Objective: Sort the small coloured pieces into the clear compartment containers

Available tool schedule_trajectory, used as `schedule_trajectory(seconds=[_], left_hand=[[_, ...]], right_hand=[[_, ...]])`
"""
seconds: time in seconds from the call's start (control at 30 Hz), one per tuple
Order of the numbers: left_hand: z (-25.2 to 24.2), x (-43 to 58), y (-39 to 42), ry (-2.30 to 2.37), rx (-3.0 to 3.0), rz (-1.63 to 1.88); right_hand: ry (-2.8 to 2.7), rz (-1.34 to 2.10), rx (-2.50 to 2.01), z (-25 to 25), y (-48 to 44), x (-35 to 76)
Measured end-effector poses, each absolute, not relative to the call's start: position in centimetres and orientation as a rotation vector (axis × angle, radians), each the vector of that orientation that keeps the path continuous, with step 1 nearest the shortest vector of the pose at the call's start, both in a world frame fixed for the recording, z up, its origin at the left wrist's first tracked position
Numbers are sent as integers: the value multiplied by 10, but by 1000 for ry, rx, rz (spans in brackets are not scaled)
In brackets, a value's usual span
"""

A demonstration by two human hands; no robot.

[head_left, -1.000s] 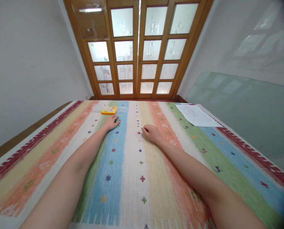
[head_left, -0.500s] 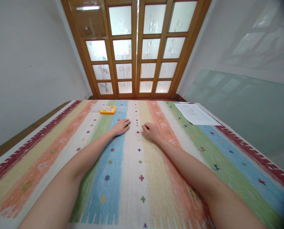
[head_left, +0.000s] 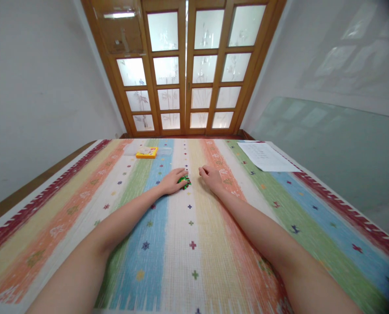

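Observation:
My left hand (head_left: 172, 181) lies low over the striped cloth. Between its thumb and fingers is a small green thing (head_left: 184, 181) with dark and reddish patches, perhaps a crinkled packet, too small to make out; the fingers partly cover it. A short way to the right, my right hand (head_left: 211, 178) rests with curled fingers, thumb and forefinger close together. Whatever those fingertips may hold is hidden. The two hands are apart, and the right one does not touch the green thing.
The striped tablecloth (head_left: 177, 261) covers the table. Beyond my left hand lies a yellow box (head_left: 146, 152) beside clear plastic (head_left: 164, 151). Printed paper (head_left: 266, 157) is at the far right. A glass-paned wooden door (head_left: 186, 69) stands behind the table, with walls on both sides.
My left hand has shifted right and a little nearer to me, and more of the green thing shows. My right hand has moved slightly right.

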State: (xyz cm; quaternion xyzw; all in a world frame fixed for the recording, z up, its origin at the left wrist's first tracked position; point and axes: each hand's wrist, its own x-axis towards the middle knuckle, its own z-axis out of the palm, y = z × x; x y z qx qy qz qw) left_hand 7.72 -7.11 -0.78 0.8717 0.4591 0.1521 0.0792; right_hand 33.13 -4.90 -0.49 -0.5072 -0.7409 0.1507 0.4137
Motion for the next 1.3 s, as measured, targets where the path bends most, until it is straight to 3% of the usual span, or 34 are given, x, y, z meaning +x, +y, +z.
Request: schedule_trajectory(seconds=[0.17, 0.57, 1.1, 1.3], left_hand=[[-14, 56, -33, 1928, 2311, 407], [-1, 67, -63, 1167, 2657, 371], [-12, 97, -49, 1258, 2643, 419], [-4, 98, -50, 1085, 2639, 491]], right_hand=[[-1823, 492, -1260, -5, -49, 332], [-1831, 495, -1259, -8, -47, 333], [-1805, 554, -1232, -8, -46, 333], [-1810, 556, -1261, -5, -48, 333]])
